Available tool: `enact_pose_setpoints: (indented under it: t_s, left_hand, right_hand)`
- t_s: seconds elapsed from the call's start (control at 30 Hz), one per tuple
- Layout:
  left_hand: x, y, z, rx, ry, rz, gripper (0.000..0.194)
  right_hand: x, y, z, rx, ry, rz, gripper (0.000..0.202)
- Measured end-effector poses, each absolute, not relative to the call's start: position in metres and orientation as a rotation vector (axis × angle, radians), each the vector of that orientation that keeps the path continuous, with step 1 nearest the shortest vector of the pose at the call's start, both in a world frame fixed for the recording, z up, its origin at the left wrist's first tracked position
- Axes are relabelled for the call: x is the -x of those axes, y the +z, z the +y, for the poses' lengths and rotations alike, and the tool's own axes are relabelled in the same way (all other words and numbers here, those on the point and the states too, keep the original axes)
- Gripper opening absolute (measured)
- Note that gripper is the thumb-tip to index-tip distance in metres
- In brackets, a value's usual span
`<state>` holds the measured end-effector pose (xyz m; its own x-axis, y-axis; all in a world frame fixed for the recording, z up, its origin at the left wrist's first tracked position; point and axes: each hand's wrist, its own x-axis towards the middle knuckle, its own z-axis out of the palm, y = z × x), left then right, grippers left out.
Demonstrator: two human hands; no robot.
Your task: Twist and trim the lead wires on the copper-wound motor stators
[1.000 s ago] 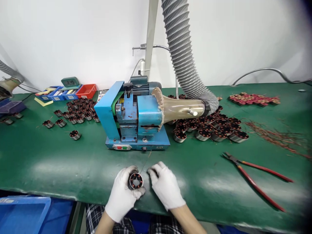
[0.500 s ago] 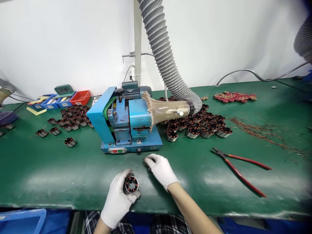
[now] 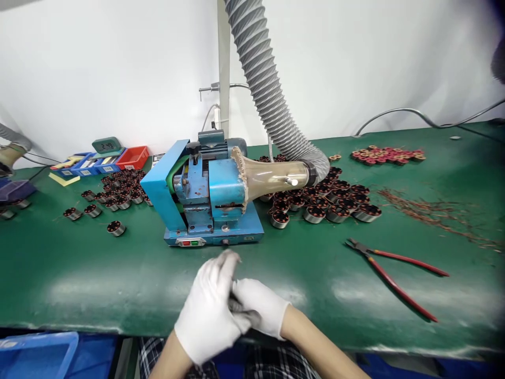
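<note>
My left hand (image 3: 213, 310), in a white glove with darkened fingertips, is at the front of the green table, its back toward the camera. Its fingers curl over the fingers of my right hand (image 3: 260, 308), also gloved in white. The two hands touch, and whatever lies between them is hidden. Just behind them stands a blue machine (image 3: 193, 189) with a red and a green button. Ring-shaped wound cores (image 3: 314, 213) are heaped to its right, and more wound cores (image 3: 115, 228) lie to its left.
Red-handled cutters (image 3: 394, 273) lie open on the right. Behind them are loose copper wires (image 3: 426, 208) and a pile of pinkish rings (image 3: 389, 155). A grey hose (image 3: 268, 89) joins the machine's clear funnel. Small bins (image 3: 132, 157) and a clock (image 3: 106, 145) stand back left.
My hands have come together; the core that showed in my left hand is out of sight. My left hand has turned and moved right and up. My right hand has moved down.
</note>
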<state>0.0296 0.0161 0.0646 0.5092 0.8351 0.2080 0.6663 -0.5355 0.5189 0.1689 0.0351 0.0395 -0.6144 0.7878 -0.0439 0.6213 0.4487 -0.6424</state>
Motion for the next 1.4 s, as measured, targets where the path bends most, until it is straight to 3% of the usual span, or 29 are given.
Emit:
enact_pose_setpoints:
  t_s: [0.17, 0.33, 0.43, 0.63, 0.77, 0.87, 0.93, 1.07, 1.23, 1.33, 1.4]
  left_hand:
    - [-0.001, 0.043, 0.029, -2.256, 0.306, 1.259, 0.064]
    - [0.000, 0.037, 0.020, -2.213, 0.363, 1.299, 0.041]
    - [-0.005, 0.034, 0.016, -2.233, 0.376, 1.325, 0.034]
    - [-0.014, 0.025, 0.010, -2.275, 0.422, 1.386, 0.018]
    - [-0.017, 0.019, 0.006, -2.313, 0.472, 1.445, 0.014]
    - [-0.018, 0.017, 0.005, -2.318, 0.511, 1.453, 0.013]
    - [-0.017, 0.016, 0.006, -2.324, 0.534, 1.447, 0.016]
    - [-0.019, 0.018, 0.007, -2.309, 0.538, 1.452, 0.032]
    - [-0.012, 0.025, 0.011, -2.068, 0.602, 1.412, 0.027]
    - [0.001, 0.019, 0.017, -2.005, 0.637, 1.440, 0.066]
    - [0.008, 0.012, 0.021, -2.025, 0.631, 1.456, 0.067]
  right_hand:
    - [-0.171, 0.031, 0.034, 1.348, 0.950, -2.423, 0.038]
    - [-0.168, 0.028, 0.025, 1.447, 1.068, -2.236, 0.024]
    - [-0.166, 0.026, 0.023, 1.395, 1.360, -1.897, 0.017]
    - [-0.177, 0.011, 0.030, 1.389, 1.757, -1.476, 0.026]
    - [-0.205, 0.012, 0.041, 1.496, 1.564, -1.306, 0.031]
    - [-0.215, 0.022, 0.038, 1.500, 1.283, -1.317, 0.022]
    - [-0.208, 0.028, 0.029, 1.385, 1.051, -1.660, 0.013]
    - [-0.183, 0.026, 0.016, 1.235, 0.592, -2.410, 0.023]
    - [-0.175, 0.016, 0.020, 1.322, 0.546, -2.479, 0.017]
    - [-0.175, 0.012, 0.022, 1.395, 0.557, -2.407, 0.021]
    - [-0.175, 0.010, 0.022, 1.415, 0.568, -2.380, 0.023]
